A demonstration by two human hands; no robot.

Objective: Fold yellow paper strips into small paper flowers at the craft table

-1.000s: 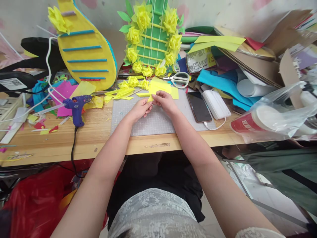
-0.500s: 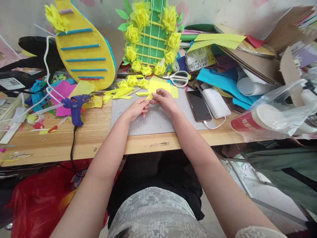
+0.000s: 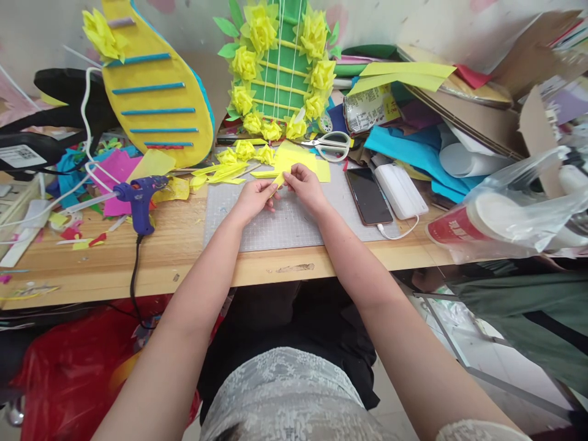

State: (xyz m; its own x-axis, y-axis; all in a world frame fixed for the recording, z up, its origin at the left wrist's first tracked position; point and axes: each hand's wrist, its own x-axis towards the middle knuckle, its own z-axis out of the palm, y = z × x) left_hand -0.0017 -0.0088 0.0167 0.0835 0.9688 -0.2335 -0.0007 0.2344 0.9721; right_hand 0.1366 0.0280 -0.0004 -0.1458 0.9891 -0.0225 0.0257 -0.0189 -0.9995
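Note:
Between my two hands is a small piece of yellow paper (image 3: 279, 179), partly hidden by the fingers. My left hand (image 3: 257, 197) pinches it from the left, and my right hand (image 3: 304, 186) has thumb and fingertips closed on its other side. Both are held over a grey cutting mat (image 3: 285, 229). Just behind them lie flat yellow sheets (image 3: 296, 154), folded yellow strips (image 3: 220, 173) and several yellow paper flowers (image 3: 245, 150). White-handled scissors (image 3: 333, 147) rest beyond the sheets.
A purple glue gun (image 3: 141, 202) stands at left near paper scraps. Right of the mat are a phone (image 3: 369, 196), a white power bank (image 3: 401, 191) and a bagged cup (image 3: 468, 220). Behind stand a yellow pear-shaped board (image 3: 156, 92) and a green flowered one (image 3: 287, 79).
My fingers have shifted slightly around the yellow paper, and less of it shows now. Everything else on the table stays where it was.

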